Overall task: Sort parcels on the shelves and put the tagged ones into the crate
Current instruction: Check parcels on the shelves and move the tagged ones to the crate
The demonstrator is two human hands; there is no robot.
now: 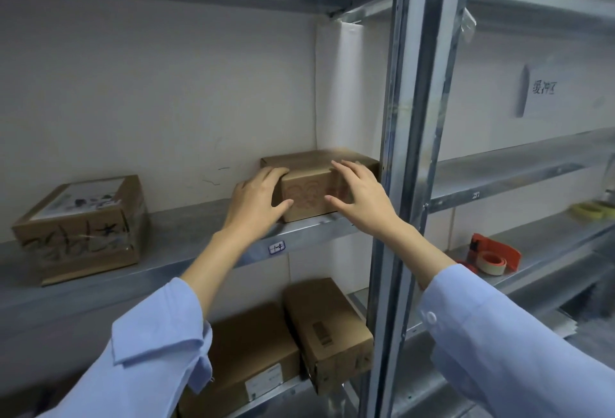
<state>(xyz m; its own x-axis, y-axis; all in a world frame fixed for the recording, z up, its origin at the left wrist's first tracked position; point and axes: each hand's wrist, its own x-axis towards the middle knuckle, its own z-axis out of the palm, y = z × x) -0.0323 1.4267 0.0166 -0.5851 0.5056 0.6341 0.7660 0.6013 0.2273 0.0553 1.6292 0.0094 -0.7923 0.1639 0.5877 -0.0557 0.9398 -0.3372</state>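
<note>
small brown parcel (311, 196) on the middle shelf (173, 234) by the back corner, left hand (258, 199) at its 9 o'clock, fingers curled round that end, right hand (361, 196) at its 3 o'clock, fingers straight and apart against it, printed parcel (83, 228) well apart at 9 o'clock

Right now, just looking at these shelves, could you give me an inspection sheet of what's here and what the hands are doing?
Surface: grey metal shelf, handwritten label on its front edge.
Job's things: small cardboard box at the right end; taped box at the left; barcoded box and labelled box on the shelf below; no crate seen.
Clutter: red tape dispenser and yellowish tape rolls in the right-hand bay.
Hands: left hand grips the small box's left end; right hand, fingers straight and spread, at its right end, contact unclear.
Cables: nothing seen.
Surroundings: pale wall, metal upright, paper sign on the wall to the right.
</note>
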